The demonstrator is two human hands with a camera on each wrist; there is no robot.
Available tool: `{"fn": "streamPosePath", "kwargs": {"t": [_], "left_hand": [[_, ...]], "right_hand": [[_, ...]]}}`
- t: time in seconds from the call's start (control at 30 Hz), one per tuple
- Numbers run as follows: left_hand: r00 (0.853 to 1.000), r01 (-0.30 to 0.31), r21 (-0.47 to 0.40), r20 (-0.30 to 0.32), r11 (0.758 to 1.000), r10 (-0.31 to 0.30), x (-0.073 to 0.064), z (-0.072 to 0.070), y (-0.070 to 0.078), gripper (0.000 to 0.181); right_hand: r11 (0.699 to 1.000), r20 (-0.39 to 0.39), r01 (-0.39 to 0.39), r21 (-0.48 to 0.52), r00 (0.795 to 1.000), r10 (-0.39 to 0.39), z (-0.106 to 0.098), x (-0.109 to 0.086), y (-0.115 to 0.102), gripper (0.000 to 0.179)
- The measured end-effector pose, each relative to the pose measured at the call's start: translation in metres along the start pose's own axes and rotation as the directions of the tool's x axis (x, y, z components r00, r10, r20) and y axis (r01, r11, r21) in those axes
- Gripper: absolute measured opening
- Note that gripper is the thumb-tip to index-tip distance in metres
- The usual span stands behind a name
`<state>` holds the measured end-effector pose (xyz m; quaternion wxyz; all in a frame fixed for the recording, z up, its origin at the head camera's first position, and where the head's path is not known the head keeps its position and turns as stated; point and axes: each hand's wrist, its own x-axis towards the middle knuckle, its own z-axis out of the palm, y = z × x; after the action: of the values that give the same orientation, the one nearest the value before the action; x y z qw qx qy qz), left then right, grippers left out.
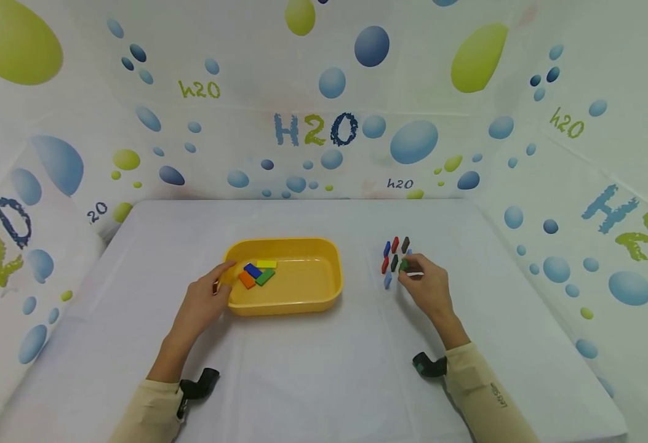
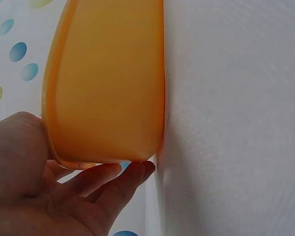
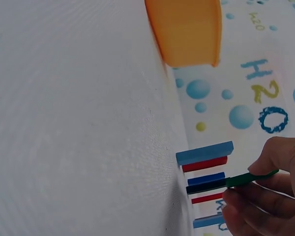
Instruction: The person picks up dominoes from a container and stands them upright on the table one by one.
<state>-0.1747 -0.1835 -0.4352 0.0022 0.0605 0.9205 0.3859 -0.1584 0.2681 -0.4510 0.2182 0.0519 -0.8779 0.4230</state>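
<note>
In the head view, my left hand (image 1: 204, 301) grips the left end of a yellow plastic tray (image 1: 307, 277), thumb and fingers at its rim. Flat inside lie an orange block (image 1: 247, 280), a blue block (image 1: 253, 270), a yellow block (image 1: 266, 264) and a green block (image 1: 265, 277). On the right, my right hand (image 1: 429, 289) pinches another green block (image 3: 250, 179) between thumb and fingers, among several upright domino-like blocks. In the right wrist view its lower end overlaps a black block (image 3: 206, 186); I cannot tell whether they touch.
The standing group includes a blue block (image 1: 387, 248), red blocks (image 1: 385, 265), a dark block (image 1: 405, 244) and a light blue block (image 1: 388, 280). Another light blue one is partly hidden by the right hand. A white cloth (image 1: 324, 381) covers the table; printed sheets (image 1: 324, 160) hang around it.
</note>
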Motion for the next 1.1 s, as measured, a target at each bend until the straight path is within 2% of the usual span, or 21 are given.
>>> {"fn": "streamPosePath", "kwargs": {"t": [0.47,1.1], "left_hand": [[1.000,-0.021,0.005,-0.005,1.000,0.021,0.000,0.000,-0.002,0.053],[1.000,-0.013,-0.012,0.007,1.000,0.013,-0.001,-0.001,0.001,0.053]], "right_hand": [[0.995,0.095,-0.086,-0.051,0.991,0.091,0.005,-0.002,0.015,0.028],[0.991,0.138,-0.114,-0.063,0.983,0.122,0.006,-0.003,0.018,0.029]]}}
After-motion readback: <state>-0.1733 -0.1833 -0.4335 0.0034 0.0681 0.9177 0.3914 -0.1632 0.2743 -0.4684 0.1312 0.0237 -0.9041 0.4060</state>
